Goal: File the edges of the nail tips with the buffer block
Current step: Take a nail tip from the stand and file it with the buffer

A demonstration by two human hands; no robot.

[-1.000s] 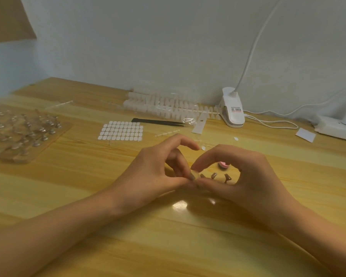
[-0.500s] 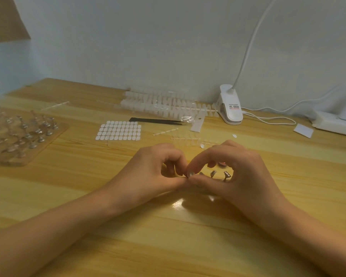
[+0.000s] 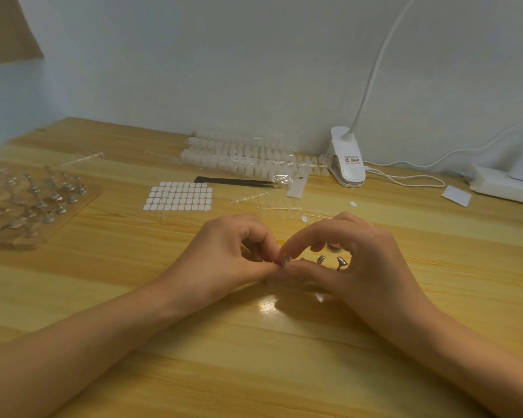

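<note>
My left hand (image 3: 230, 254) and my right hand (image 3: 357, 263) meet fingertip to fingertip low over the wooden table (image 3: 254, 357). Both pinch a small glossy nail tip (image 3: 286, 260) between thumb and forefinger; most of it is hidden by the fingers. Inside the curl of my right hand stand two small metal nail stands (image 3: 321, 259) and a pink object (image 3: 332, 245), partly hidden. I see no buffer block that I can tell apart. Strips of clear nail tips (image 3: 280, 210) lie just beyond my hands.
A wooden board with several metal stands (image 3: 34, 203) sits at the left. A sheet of white adhesive tabs (image 3: 178, 196), black tweezers (image 3: 236, 181) and packs of nail tips (image 3: 242, 158) lie behind. A white clip lamp (image 3: 346, 161), cable and power strip (image 3: 504, 182) occupy the back right.
My left forefinger has curled down from its raised arch, and both hands have closed in tighter around the pinch point.
</note>
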